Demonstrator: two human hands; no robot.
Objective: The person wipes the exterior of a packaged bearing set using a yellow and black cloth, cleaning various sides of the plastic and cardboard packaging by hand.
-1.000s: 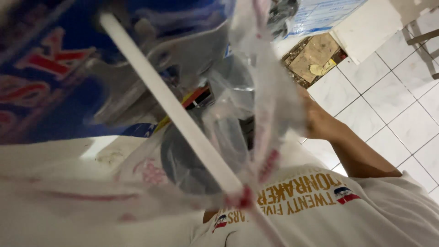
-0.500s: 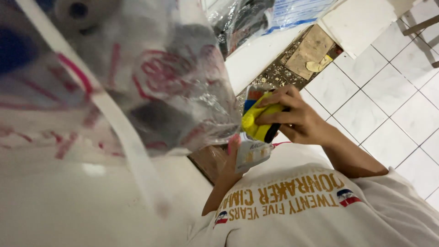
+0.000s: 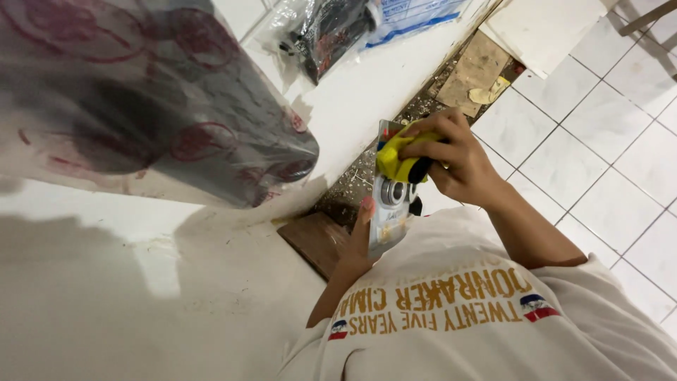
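- Blister-packed item (image 3: 389,212), one flat card with a clear bubble over a small grey-and-silver round-faced part, stands upright between our two hands, close to our chest and above the gap where the white counter meets the tiled floor.
- Our left hand (image 3: 356,240) props the card from below and behind, palm against it and one fingertip (image 3: 367,207) showing at its left edge.
- Our right hand (image 3: 451,159) is curled around one yellow object with a black end (image 3: 402,164), fingers wrapped tight, pressing it against the top of the card; what the object is we cannot tell.
- One white T-shirt (image 3: 493,317) with gold lettering and two small red-white-blue emblems fills the bottom of the view.
- One large clear plastic bag with red print (image 3: 155,106), something dark inside, hangs in the upper left, well apart from the hands.
- One more plastic-wrapped dark bundle (image 3: 331,32) lies on the white counter (image 3: 141,296) at the top.
- One brown wooden piece (image 3: 317,241) sits just beside our left wrist.
- White floor tiles (image 3: 599,155) spread to the right, with one scrap of brown cardboard (image 3: 476,70) on the rubble strip.
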